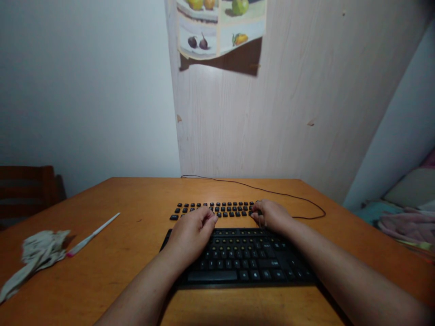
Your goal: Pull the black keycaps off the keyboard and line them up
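Observation:
A black keyboard [217, 275] lies on the table below both hands. Its upper rows are bare of keycaps and show small yellowish stems, while the lower rows still carry black keys. Beyond it, loose black keycaps [230, 208] stand in three rows on the wood. My left hand [192, 233] is over the keyboard's upper left, its fingers curled together and covering some keycaps; what they hold, if anything, is hidden. At the right end of the loose rows, my right hand [272, 215] has its fingertips closed round a dark keycap.
A thin black cable [272, 192] loops across the back and right of the table [136, 194]. To the left lie a crumpled pale cloth [44, 249] and a thin white stick [98, 231] with a pink end. A wooden chair [27, 185] stands behind at left; bedding [408, 222] is at right.

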A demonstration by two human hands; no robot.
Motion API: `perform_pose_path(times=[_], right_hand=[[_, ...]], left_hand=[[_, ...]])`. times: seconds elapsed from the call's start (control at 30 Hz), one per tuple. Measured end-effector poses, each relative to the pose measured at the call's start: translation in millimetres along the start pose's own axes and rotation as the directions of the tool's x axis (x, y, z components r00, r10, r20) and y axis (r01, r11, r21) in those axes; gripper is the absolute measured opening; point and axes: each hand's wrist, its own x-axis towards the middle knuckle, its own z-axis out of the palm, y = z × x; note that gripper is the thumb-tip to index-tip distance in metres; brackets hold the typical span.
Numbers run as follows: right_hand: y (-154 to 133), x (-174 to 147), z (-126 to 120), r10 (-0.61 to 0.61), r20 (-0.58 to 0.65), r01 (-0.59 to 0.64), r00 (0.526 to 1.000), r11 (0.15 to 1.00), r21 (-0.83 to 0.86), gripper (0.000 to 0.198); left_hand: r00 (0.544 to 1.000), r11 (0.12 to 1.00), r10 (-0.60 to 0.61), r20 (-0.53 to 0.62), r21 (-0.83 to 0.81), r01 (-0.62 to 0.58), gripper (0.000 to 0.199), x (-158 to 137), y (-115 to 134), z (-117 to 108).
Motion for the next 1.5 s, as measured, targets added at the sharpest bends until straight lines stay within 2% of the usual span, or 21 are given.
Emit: perform_pose_path(times=[0.53,0.73,0.97,1.23,1.37,1.5], right_hand=[[-1.2,0.1,1.7,-0.040,-0.047,0.039,0.998,0.999,-0.029,0.023],[-3.6,-0.3,2.0,-0.057,-0.064,0.055,0.996,0.998,-0.044,0.020],[-2.4,-3.1,-12.9,-0.035,-0.135,0.035,0.990,0.999,-0.005,0.025],[40.6,-24.8,-33.9,-0.004,-0.171,0.063,0.985,0.939,0.339,0.032],[67.1,-41.4,-25.9,0.095,-0.232,0.006,0.968,0.916,0.401,0.035],[97.4,-47.8,-11.5,0.178,-0.313,-0.017,0.933,0.889,0.457,0.035]], left_hand=[[1.000,0.999,-0.006,-0.021,-0.046,0.005,0.027,-1.0,0.2,2.8],[1.000,1.000,-0.005,0.005,-0.013,0.005,0.026,-0.9,2.4,1.3],[1.000,1.000,0.012,0.002,-0.011,-0.012,0.026,-1.3,2.7,0.7],[1.000,0.999,-0.011,-0.006,-0.037,0.010,0.025,0.8,-1.4,6.0],[1.000,0.999,0.004,-0.027,-0.032,-0.005,0.026,3.6,0.5,7.0],[1.000,1.000,0.030,0.004,-0.003,-0.030,0.027,11.2,11.1,5.0]])
